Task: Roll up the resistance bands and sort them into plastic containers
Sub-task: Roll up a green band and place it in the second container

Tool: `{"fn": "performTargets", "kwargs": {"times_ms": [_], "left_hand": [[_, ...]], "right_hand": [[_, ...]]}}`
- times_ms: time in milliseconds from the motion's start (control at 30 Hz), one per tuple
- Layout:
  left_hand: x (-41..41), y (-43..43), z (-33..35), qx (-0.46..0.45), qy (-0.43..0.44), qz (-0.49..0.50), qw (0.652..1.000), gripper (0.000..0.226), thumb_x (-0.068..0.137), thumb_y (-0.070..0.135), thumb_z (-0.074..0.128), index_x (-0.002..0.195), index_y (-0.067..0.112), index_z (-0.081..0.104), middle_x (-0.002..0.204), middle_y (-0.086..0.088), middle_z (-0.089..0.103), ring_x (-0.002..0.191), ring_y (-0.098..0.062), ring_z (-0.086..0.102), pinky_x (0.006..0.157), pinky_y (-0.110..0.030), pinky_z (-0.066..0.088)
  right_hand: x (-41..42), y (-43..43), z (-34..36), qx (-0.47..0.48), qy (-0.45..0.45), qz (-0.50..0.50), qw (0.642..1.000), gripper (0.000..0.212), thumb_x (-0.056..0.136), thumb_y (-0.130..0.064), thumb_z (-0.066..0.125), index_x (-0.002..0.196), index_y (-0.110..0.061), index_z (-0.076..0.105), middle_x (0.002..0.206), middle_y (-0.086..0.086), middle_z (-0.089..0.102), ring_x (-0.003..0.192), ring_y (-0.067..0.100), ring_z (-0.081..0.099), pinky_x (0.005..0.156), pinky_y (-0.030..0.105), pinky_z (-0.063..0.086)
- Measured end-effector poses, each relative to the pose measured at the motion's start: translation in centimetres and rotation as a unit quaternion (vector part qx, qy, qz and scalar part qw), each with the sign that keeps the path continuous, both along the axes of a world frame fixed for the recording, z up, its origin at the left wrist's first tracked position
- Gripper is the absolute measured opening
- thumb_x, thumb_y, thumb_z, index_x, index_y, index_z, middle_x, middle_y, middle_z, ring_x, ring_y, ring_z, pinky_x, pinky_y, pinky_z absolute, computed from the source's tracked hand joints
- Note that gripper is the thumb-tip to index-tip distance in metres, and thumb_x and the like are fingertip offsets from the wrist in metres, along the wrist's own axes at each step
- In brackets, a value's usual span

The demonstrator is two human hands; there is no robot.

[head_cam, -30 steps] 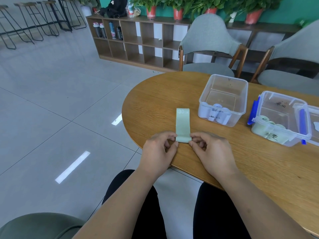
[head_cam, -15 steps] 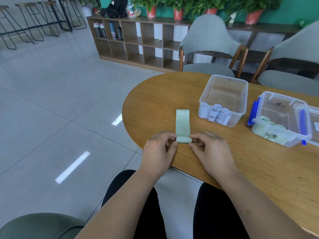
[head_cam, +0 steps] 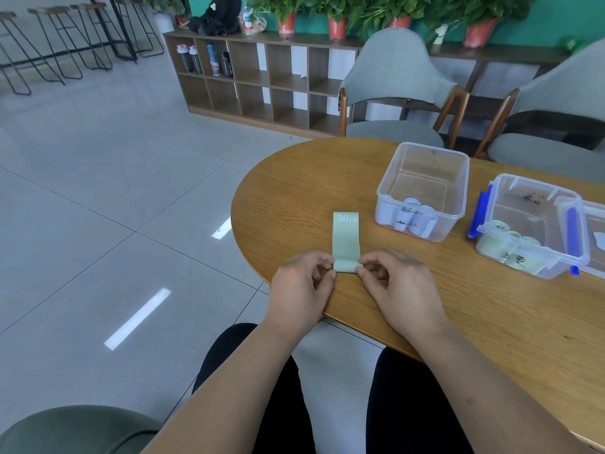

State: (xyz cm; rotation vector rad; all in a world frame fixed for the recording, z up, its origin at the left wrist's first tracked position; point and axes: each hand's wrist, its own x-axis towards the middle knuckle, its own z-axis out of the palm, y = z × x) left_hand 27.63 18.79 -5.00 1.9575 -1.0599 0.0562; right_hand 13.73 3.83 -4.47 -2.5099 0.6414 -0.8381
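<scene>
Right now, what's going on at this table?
A seated person is rolling up a pale green resistance band marked 30 LB on the wooden table. The left hand and right hand pinch its rolled near end from either side, while the rest lies flat. To the right, an open clear container holds white rolls, and a blue-latched container holds green rolls.
</scene>
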Motion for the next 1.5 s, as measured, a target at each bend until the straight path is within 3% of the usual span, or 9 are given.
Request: {"fn": "performTargets", "kwargs": {"times_ms": [167, 367, 633, 833, 1267, 1500], "left_hand": [[0.10, 0.03, 0.03, 0.007, -0.006, 0.008, 1.000, 0.019, 0.092, 0.021, 0.079, 0.109, 0.027, 0.075, 0.079, 0.021, 0.058, 0.078, -0.006, 0.059, 0.068, -0.009, 0.041], [0.10, -0.02, -0.08, -0.013, -0.005, -0.009, 1.000, 0.020, 0.094, 0.020, 0.077, 0.113, 0.026, 0.075, 0.096, 0.019, 0.071, 0.080, -0.009, 0.062, 0.071, -0.010, 0.044], [0.02, -0.01, -0.18, -0.022, -0.033, -0.013, 0.999, 0.016, 0.096, 0.021, 0.075, 0.111, 0.024, 0.076, 0.095, 0.019, 0.066, 0.077, -0.009, 0.058, 0.071, -0.017, 0.047], [-0.08, 0.07, -0.18, -0.022, -0.041, -0.012, 0.999, 0.016, 0.097, 0.021, 0.074, 0.113, 0.024, 0.076, 0.095, 0.023, 0.065, 0.079, -0.007, 0.057, 0.073, -0.017, 0.047], [0.03, 0.00, -0.60, -0.014, -0.024, -0.014, 1.000, 0.028, 0.094, 0.015, 0.074, 0.119, 0.029, 0.073, 0.098, 0.020, 0.068, 0.085, -0.008, 0.058, 0.077, -0.016, 0.047], [-0.07, -0.23, -0.69, -0.019, -0.042, -0.003, 0.999, 0.024, 0.095, 0.016, 0.074, 0.117, 0.026, 0.074, 0.098, 0.022, 0.065, 0.079, -0.006, 0.054, 0.073, -0.018, 0.045]], "right_hand": [[0.13, -0.17, -0.21, 0.009, 0.008, -0.005, 1.000, 0.026, 0.084, -0.025, 0.086, 0.107, -0.032, 0.075, 0.089, -0.022, 0.065, 0.079, 0.002, 0.058, 0.073, 0.028, 0.053], [0.06, -0.20, -0.22, 0.017, -0.015, -0.005, 1.000, 0.024, 0.090, -0.028, 0.081, 0.112, -0.030, 0.075, 0.092, -0.021, 0.070, 0.079, 0.001, 0.062, 0.075, 0.026, 0.055], [0.11, -0.18, -0.26, 0.014, -0.012, -0.006, 1.000, 0.015, 0.093, -0.031, 0.077, 0.108, -0.033, 0.074, 0.090, -0.022, 0.068, 0.079, 0.000, 0.061, 0.072, 0.027, 0.055], [0.12, 0.03, -0.29, -0.001, 0.012, -0.011, 1.000, 0.026, 0.085, -0.032, 0.084, 0.107, -0.035, 0.071, 0.091, -0.024, 0.064, 0.083, 0.002, 0.057, 0.073, 0.027, 0.052], [0.19, -0.09, -0.29, -0.014, 0.001, -0.010, 1.000, 0.016, 0.096, -0.032, 0.072, 0.111, -0.028, 0.076, 0.090, -0.018, 0.067, 0.081, 0.004, 0.059, 0.073, 0.033, 0.055], [0.17, -0.38, -0.52, -0.003, 0.005, 0.006, 1.000, 0.029, 0.088, -0.027, 0.081, 0.117, -0.026, 0.077, 0.091, -0.018, 0.066, 0.082, 0.005, 0.058, 0.077, 0.034, 0.056]]}}
